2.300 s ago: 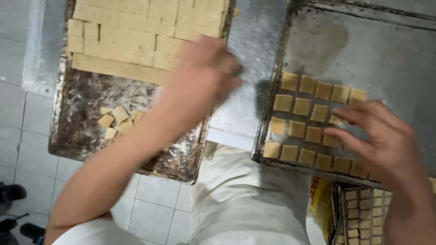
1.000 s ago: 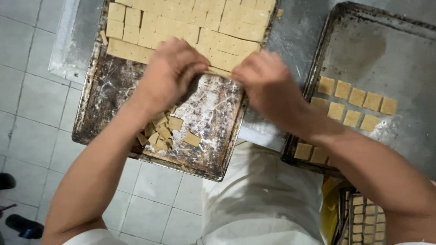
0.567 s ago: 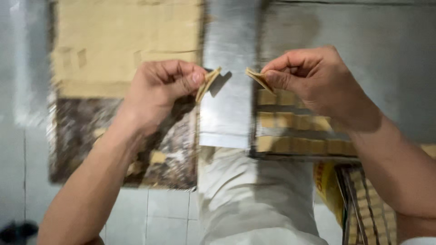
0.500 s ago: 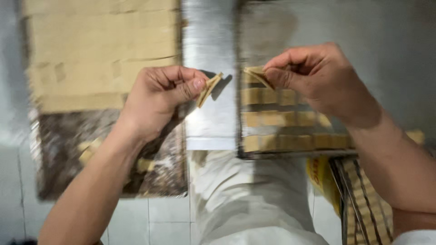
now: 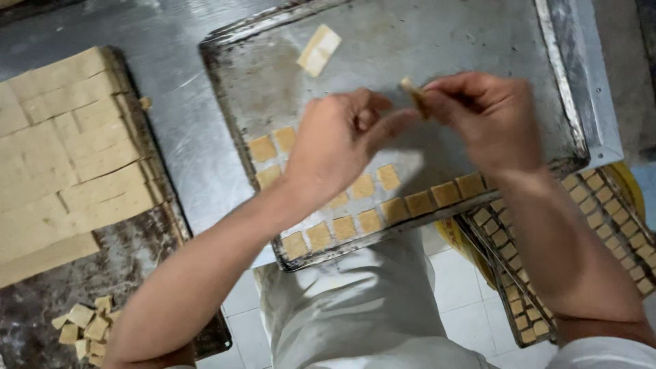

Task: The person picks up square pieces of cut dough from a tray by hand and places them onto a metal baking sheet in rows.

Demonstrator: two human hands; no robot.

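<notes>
While the right hand [image 5: 488,119] pinches a thin dough square [image 5: 412,93], the left hand [image 5: 339,140] grip looks loosely curled, empty; a squeeze could tear it over the tray [image 5: 424,41].

The far half of the right baking tray [image 5: 547,61] is left bare, broken only by one loose dough piece [image 5: 318,49] near its far left corner. Its near part is taken up by rows of dough squares [image 5: 383,208] along the near edge. Between the trays, a strip of bare steel table [image 5: 184,130] is left open. The left tray [image 5: 154,205] is covered by a scored dough slab [image 5: 61,150], with cut scraps [image 5: 85,324] heaped at its near end.
</notes>
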